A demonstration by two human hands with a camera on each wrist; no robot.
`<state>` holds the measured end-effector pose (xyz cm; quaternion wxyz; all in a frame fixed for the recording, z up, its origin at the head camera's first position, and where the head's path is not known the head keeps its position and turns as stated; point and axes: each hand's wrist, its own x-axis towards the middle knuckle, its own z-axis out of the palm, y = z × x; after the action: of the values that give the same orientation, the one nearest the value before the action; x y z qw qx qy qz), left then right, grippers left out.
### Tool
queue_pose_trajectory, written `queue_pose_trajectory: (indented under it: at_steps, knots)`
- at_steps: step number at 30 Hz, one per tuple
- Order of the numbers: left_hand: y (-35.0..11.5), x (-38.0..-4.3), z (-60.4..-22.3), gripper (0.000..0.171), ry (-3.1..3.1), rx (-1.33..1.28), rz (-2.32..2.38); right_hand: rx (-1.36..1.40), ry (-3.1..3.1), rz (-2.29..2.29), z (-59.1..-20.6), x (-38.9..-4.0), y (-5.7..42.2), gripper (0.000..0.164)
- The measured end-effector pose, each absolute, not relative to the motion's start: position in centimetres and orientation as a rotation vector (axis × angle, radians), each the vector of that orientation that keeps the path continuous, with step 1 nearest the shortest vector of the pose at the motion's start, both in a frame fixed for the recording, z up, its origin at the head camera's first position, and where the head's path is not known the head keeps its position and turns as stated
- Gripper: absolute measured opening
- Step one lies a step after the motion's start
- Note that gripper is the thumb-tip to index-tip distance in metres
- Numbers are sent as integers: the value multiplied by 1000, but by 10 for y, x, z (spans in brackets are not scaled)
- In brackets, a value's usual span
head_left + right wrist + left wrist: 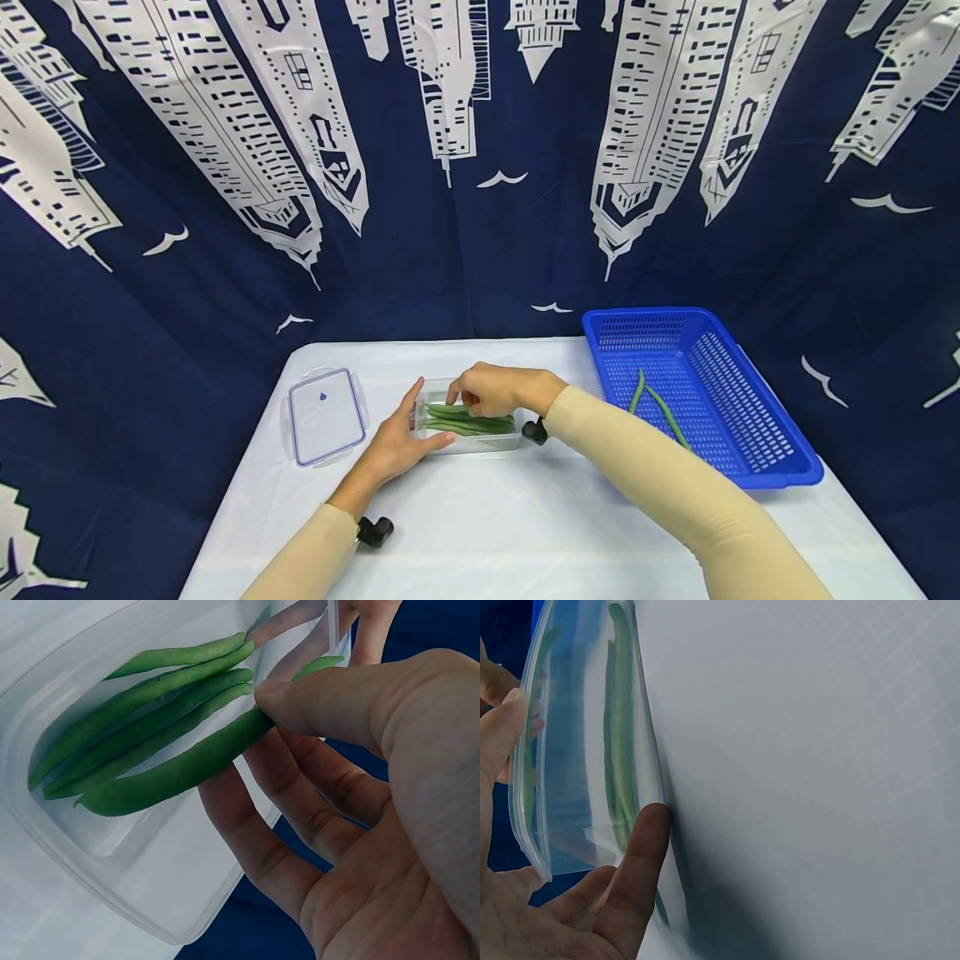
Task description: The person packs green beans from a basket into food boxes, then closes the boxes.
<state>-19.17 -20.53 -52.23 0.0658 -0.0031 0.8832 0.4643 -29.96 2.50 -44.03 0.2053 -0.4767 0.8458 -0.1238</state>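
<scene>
A clear plastic food container sits on the table with several green beans lying lengthwise inside. My left hand holds its left end, thumb along the near side and fingers at the end wall; the left wrist view has one finger low against the wall. My right hand reaches over the far side of the container. Between thumb and fingers it pinches one green bean, which slants over the others in the right wrist view.
A blue plastic basket stands at the right with a couple of green beans in it, partly behind my right sleeve. The clear lid with a blue seal lies left of the container. A dark printed cloth hangs behind the white table.
</scene>
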Motion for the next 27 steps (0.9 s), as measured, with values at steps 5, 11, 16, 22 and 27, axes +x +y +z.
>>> queue_pose_trajectory:
  at_steps: [5, 11, 16, 22, 27]
  knots:
    - [-205, -193, -522, 126, 2669, -14, 1394, -1334, 2360, -357, -442, -302, 25, 39]
    - [-205, -196, -525, 127, 2673, -10, 1390, -1362, 2375, -378, -443, -303, 30, 39]
    - [-205, -194, -525, 126, 2663, -29, 1400, -1379, 2392, -401, -439, -301, 35, 39]
    - [-205, -193, -525, 126, 2671, -22, 1392, -1411, 2428, -438, -432, -298, 47, 37]
    - [-205, -192, -527, 125, 2670, -22, 1402, -1411, 2465, -457, -428, -296, 60, 36]
